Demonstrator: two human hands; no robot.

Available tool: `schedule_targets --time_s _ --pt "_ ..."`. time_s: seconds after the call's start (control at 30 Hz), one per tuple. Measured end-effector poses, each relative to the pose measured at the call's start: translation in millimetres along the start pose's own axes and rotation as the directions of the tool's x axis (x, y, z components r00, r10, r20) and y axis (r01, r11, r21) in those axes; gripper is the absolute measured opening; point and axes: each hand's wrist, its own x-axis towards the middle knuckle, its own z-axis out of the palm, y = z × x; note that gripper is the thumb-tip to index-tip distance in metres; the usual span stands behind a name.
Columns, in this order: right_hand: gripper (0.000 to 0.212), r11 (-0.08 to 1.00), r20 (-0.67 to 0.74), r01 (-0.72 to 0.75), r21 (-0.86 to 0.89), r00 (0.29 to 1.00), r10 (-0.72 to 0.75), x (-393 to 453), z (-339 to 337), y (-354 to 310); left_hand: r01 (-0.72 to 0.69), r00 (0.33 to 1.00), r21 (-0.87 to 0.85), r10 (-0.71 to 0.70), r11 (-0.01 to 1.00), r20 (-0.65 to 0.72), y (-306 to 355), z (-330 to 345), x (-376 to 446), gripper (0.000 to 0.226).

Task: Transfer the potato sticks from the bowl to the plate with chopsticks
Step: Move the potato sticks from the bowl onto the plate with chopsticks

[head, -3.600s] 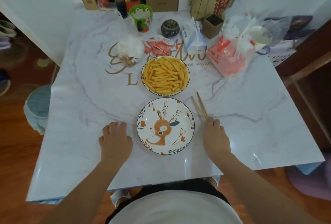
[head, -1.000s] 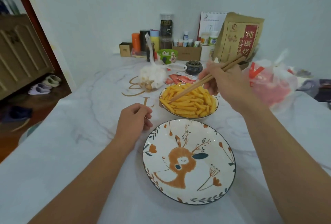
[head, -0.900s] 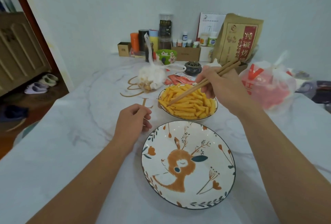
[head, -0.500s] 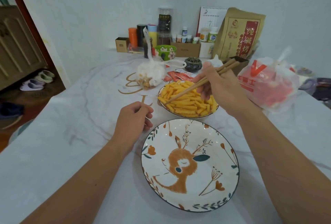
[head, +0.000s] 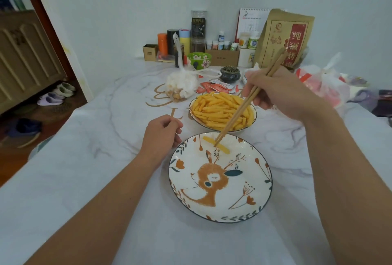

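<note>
Just above the frame's centre we see one pale yellow potato stick (head: 216,147) lying at the far edge of the round white ceramic plate (head: 250,182) painted with an orange deer, flowers and leaves. The tips of the pair of light wooden chopsticks (head: 244,106) pinch it or rest on it; we cannot tell whether it is lifted clear. The right hand (head: 282,93), upper right of centre, is clamped around the chopsticks, which slant up toward the top right. The remaining heap of yellow potato sticks (head: 218,110) fills the shallow white bowl (head: 197,120) directly above the plate. The left hand (head: 161,135) rests as a loose fist on the white marbled tabletop (head: 84,158), just beside the plate's left rim, gripping nothing we can see.

Gold script on the tabletop is mostly covered. Further up stand a knotted clear plastic bag of snacks (head: 182,86), red sachets (head: 216,87), a cardboard box (head: 222,58) printed "XUPING", and a brown paper bag (head: 284,37) with a red label of Chinese characters, including "纯" and "碱".
</note>
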Motion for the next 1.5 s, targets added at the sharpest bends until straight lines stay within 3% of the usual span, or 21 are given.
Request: schedule_targets --time_s 0.1,0.17,0.23,0.3,0.37,0.47,0.57,0.67,0.83,0.97,1.23,1.5 --pt "0.042 0.998 -0.065 0.005 0.069 0.998 0.000 -5 -7 1 -0.032 1.000 0.068 0.032 0.997 0.002 -2 0 -2 0.027" --pt "0.042 0.963 -0.245 0.002 0.268 0.967 0.067 -8 -13 10 -0.044 0.999 0.092 0.044 0.995 0.002 -4 0 -2 0.028" --pt "0.040 0.892 -0.461 0.049 0.450 0.868 0.185 -16 -11 25 -0.069 0.998 0.120 0.069 0.990 0.009 -5 1 -3 0.028" --pt "0.041 0.855 -0.643 0.137 0.500 0.721 0.260 -26 -2 43 -0.106 0.994 0.141 0.104 0.984 0.020 -5 3 -3 0.028" --pt "0.041 0.852 -0.734 0.187 0.490 0.616 0.287 -37 6 56 -0.112 0.994 0.143 0.111 0.983 0.021 -5 4 -3 0.028" --pt "0.047 0.884 -0.785 0.161 0.439 0.548 0.290 -43 11 67 -0.056 0.998 0.097 0.055 0.994 0.015 -7 3 2 0.027" --pt "0.054 0.941 -0.820 0.145 0.304 0.543 0.181 -41 16 71 -0.004 1.000 0.091 0.005 0.996 -0.003 -9 5 11 0.026" --pt "0.046 0.984 -0.832 0.106 0.142 0.552 0.061 -41 19 67 0.029 0.998 0.113 -0.022 0.993 -0.058 -8 9 17 0.024" --pt "0.045 0.998 -0.784 0.057 0.026 0.620 -0.015 -42 22 62 0.026 0.998 0.120 -0.019 0.992 -0.066 -8 8 15 0.023" --pt "0.044 0.998 -0.768 0.053 0.030 0.641 -0.011 -44 26 57 0.011 1.000 0.110 -0.008 0.994 -0.025 -10 8 13 0.022" --pt "0.054 0.979 -0.815 0.119 0.168 0.576 0.070 -47 23 48 -0.021 1.000 0.132 0.022 0.991 -0.005 -8 8 10 0.023" --pt "0.052 0.996 -0.809 0.089 0.027 0.587 -0.031 -50 30 37 -0.038 0.999 0.147 0.033 0.988 0.040 -4 9 4 0.026"
